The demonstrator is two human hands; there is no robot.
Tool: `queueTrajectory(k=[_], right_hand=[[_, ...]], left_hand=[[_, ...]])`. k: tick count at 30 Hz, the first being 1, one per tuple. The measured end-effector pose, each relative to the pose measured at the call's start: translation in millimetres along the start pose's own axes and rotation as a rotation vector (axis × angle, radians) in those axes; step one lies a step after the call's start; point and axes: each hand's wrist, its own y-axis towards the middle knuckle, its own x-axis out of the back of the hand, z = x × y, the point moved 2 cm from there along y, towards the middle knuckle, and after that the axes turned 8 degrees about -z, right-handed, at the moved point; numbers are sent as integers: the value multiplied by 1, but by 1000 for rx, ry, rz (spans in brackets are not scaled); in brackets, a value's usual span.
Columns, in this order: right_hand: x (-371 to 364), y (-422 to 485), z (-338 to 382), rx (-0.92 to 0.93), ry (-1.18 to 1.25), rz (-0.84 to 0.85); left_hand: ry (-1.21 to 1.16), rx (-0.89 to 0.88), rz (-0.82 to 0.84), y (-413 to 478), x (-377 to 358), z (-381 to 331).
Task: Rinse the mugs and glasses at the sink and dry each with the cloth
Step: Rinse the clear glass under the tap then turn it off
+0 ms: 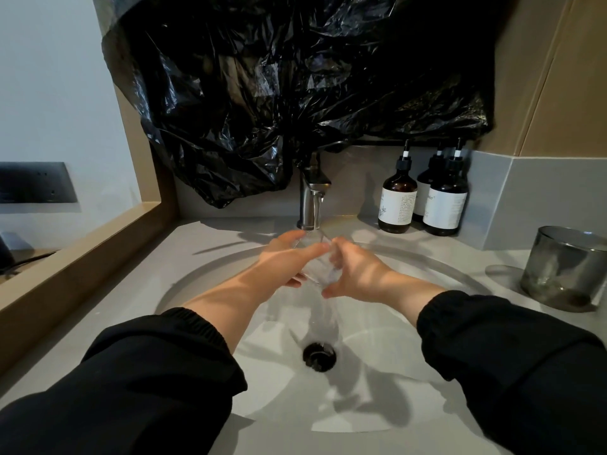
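Glass (315, 269): I grip it with left hand (289, 257) and right hand (358, 274) wrapped round it, beneath the running tap (310, 198), so rinse-water drains into the sink (387, 349).

The glass (317, 262) is clear and plain (its edges are hard to trace, being see-through). It sits straight below the tap (312, 198), its upper end just under the spout, in the running water (316, 218). My left hand (289, 257) grips one side and my right hand (358, 274) the other, fingers curled round it. Below the tap lies the sink (394, 339), a pale oval basin, wet, with a dark drain (319, 356).
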Motion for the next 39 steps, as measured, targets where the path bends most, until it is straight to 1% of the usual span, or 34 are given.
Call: queueTrajectory(k=[2,4,7,11,15,19,21,24,27,30,33,39], right_hand=[[-3,5,-6,-110,183,-35],[-5,8,-11,-187,328,-31],[-9,6,-14,-205,402,5],[-13,10,-14,-220,440,22],[-12,8,-12,-255,613,204],[-13,6,-13,-268,689,350],[-11,3,-10,-270,733,380],[-3,-1,-5,-364,836,390],[4,-1,-7,-545,822,391],[6,-3,-9,-707,784,436],[2,-1,-6,-740,794,437],[-9,3,4,-722,905,355]], left_hand=[[-59,-17,11,0,3,-1],[-114,-3,50,0,6,0],[-121,28,68,2,6,3],[-152,37,4,6,7,2],[-128,55,-64,8,10,1],[-98,66,-71,9,9,2],[-122,80,-70,9,8,1],[-168,132,-26,7,8,0],[-56,180,80,5,5,8],[59,253,141,3,3,15],[60,299,156,2,3,16],[4,275,118,6,4,17]])
